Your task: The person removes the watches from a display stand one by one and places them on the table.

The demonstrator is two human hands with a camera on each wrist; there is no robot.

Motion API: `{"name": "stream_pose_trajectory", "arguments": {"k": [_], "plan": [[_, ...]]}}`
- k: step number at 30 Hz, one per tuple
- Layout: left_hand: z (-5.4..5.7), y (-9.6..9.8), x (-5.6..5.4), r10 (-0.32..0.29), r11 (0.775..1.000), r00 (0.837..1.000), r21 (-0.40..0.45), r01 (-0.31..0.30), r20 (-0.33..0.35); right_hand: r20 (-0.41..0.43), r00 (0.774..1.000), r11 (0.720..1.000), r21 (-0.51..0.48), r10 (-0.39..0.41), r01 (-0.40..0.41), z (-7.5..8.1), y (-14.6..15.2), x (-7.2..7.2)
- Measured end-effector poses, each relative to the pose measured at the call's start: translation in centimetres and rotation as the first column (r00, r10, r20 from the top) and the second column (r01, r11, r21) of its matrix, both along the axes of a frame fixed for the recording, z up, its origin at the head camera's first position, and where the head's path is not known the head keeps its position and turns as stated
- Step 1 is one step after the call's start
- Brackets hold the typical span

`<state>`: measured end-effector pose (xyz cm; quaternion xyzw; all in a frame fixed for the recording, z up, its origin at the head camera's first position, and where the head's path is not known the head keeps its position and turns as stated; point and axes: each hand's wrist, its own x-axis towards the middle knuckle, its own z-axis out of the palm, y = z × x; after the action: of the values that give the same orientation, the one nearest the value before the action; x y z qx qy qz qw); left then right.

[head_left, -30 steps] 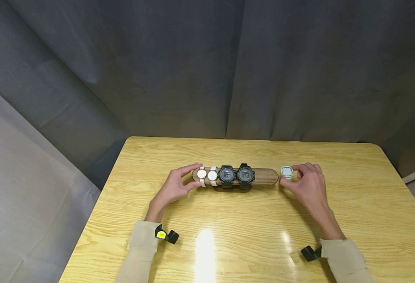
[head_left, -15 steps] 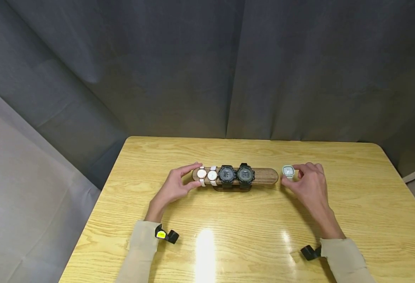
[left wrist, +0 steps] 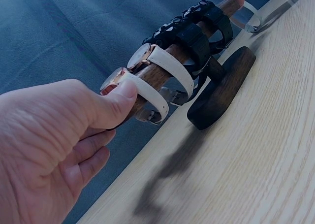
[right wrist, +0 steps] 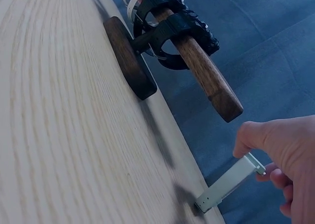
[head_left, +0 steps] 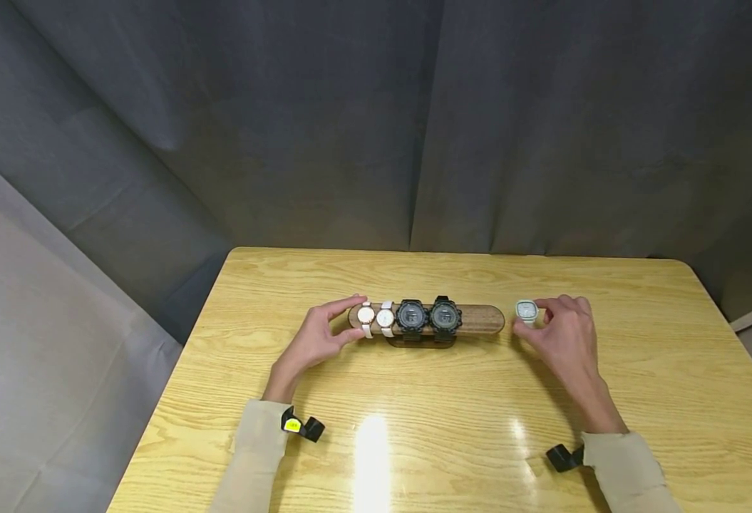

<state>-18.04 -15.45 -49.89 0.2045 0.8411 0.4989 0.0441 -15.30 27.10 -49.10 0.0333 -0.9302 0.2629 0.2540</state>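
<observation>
A wooden watch stand bears two white-strapped watches at its left and two black digital watches at its middle. My left hand grips the bar's left end, thumb against the outermost white strap, the other fingers partly hidden behind. Off the bar's right end, my right hand pinches a pale mint-green watch between thumb and fingers. In the right wrist view its pale strap hangs downward, apart from the bar's bare end.
The stand's dark foot rests on the light wood-grain table. Behind the table's far edge hangs a dark grey curtain. Black wrist cameras stick out from both sleeves.
My right hand has shifted slightly to the right with the mint-green watch, widening the gap from the bar's end. My left hand and the stand have stayed in place.
</observation>
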Motion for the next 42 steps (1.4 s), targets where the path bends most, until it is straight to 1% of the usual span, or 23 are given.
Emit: {"name": "stream_pose_trajectory", "arguments": {"k": [4, 13, 20, 26, 31, 35, 42], "plan": [[0.0, 0.0, 0.0, 0.000, 1.000, 1.000, 0.001, 0.000, 0.010, -0.009, 1.000, 1.000, 0.008, -0.007, 0.007, -0.1, 0.3, -0.1], [0.0, 0.1, -0.1, 0.003, 1.000, 1.000, 0.019, -0.004, 0.026, -0.039, 0.999, 0.998, 0.064, -0.011, 0.014, -0.6, 0.9, -0.3], [0.2, 0.2, 0.0, 0.005, 0.999, 1.000, 0.035, -0.006, 0.030, -0.024, 1.000, 0.997, 0.079, -0.001, 0.003, -1.0, 0.8, -0.4], [0.1, 0.3, 0.1, 0.006, 0.999, 1.000, 0.034, -0.007, 0.027, -0.070, 0.997, 0.987, 0.162, 0.010, 0.001, -1.7, 0.9, -0.7], [0.1, 0.2, 0.0, 0.002, 0.999, 1.000, 0.033, -0.003, 0.016, -0.105, 0.994, 0.978, 0.208, 0.010, 0.012, -2.3, 1.1, -0.8], [0.0, 0.1, -0.1, -0.001, 1.000, 1.000, 0.025, 0.001, 0.011, -0.116, 0.993, 0.971, 0.239, 0.022, 0.007, -2.9, 1.2, -0.8], [0.2, 0.1, -0.1, 0.001, 1.000, 1.000, 0.005, -0.001, 0.017, -0.110, 0.993, 0.961, 0.276, 0.038, -0.007, -3.6, 1.3, -0.8]]}}
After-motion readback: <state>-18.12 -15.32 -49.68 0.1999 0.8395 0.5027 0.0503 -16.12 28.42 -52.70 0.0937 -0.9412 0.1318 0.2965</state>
